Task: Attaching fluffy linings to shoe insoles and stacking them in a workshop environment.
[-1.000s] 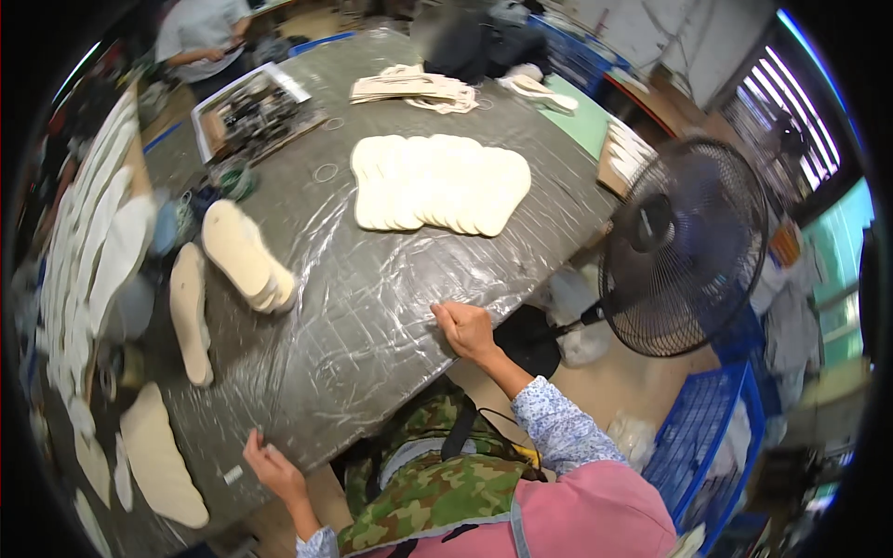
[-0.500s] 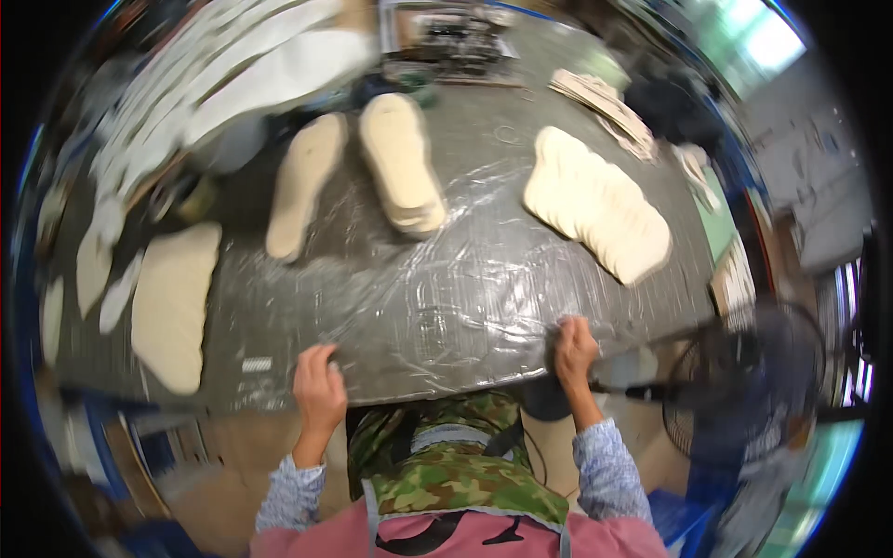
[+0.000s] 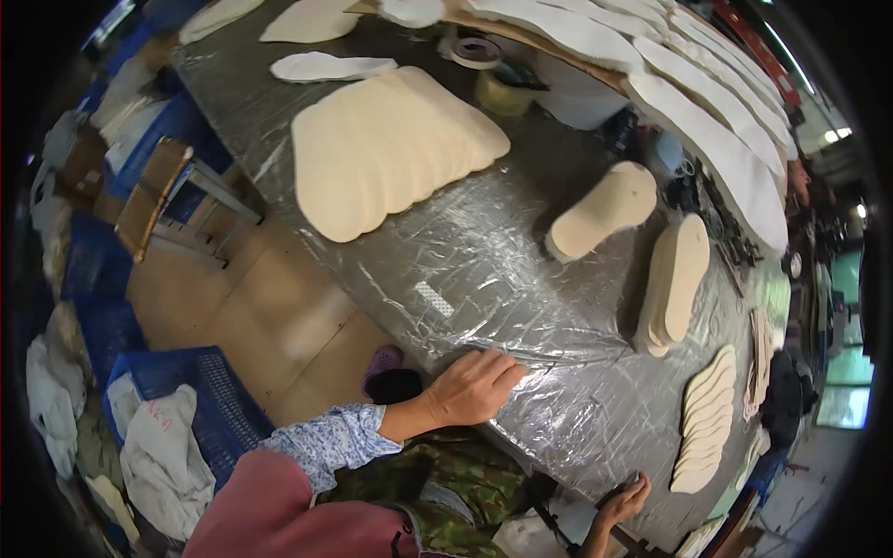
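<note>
My left hand (image 3: 476, 386) lies at the near edge of the table (image 3: 549, 372), on its crinkled clear plastic cover. Its fingers are curled closed, and whatever they may hold is hidden under them. Lower right, my right hand (image 3: 623, 502) is at the same edge with fingers bent together; I cannot make out anything in it. Beyond the left hand, a fanned stack of cream insoles (image 3: 391, 149) covers part of the tabletop. Two more insole piles, one short (image 3: 605, 209) and one taller (image 3: 674, 284), lie farther right. Another fanned row of insoles (image 3: 705, 423) is nearest my right hand.
Long white insole-shaped sheets (image 3: 707, 130) rest on a raised board at the back, with a tape roll (image 3: 474, 51) and a yellowish tub (image 3: 505, 93) beside it. Blue crates (image 3: 191, 391) holding white cloth bags and a stool (image 3: 172, 200) stand on the floor at left.
My view has swung left, bringing the left-hand insole stack and floor crates into fuller sight. Both hands remain along the table's near edge; the insole piles appear unmoved.
</note>
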Tool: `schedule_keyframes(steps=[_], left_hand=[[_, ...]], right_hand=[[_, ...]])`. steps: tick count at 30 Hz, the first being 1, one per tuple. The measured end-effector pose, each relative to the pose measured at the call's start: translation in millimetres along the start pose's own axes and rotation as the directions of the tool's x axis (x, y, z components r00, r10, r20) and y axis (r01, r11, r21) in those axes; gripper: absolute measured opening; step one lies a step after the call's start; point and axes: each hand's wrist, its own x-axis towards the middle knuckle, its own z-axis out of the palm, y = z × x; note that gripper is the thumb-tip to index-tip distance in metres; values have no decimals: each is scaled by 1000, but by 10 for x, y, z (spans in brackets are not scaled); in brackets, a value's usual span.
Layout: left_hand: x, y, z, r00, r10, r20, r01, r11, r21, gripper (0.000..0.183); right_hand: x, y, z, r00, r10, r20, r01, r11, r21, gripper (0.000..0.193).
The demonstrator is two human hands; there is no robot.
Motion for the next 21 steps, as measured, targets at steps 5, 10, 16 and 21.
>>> schedule_keyframes(steps=[5,10,16,21], left_hand=[[17,-40,12,998,-55,33,56,998,-27,28],[67,-57,7,989,-126,75,131,989,-74,27],[101,-8,-33,932,-334,145,359,905,-226,27],[593,-12,-236,852,-522,40,501,791,-351,22]], right_hand=[[-2,-376,68,999,-46,26,41,984,171,29],[-11,-434,131,999,-35,25,30,984,173,20],[-12,-500,57,997,-49,55,39,982,183,13],[-62,-546,-191,979,-4,204,-54,959,279,12]])
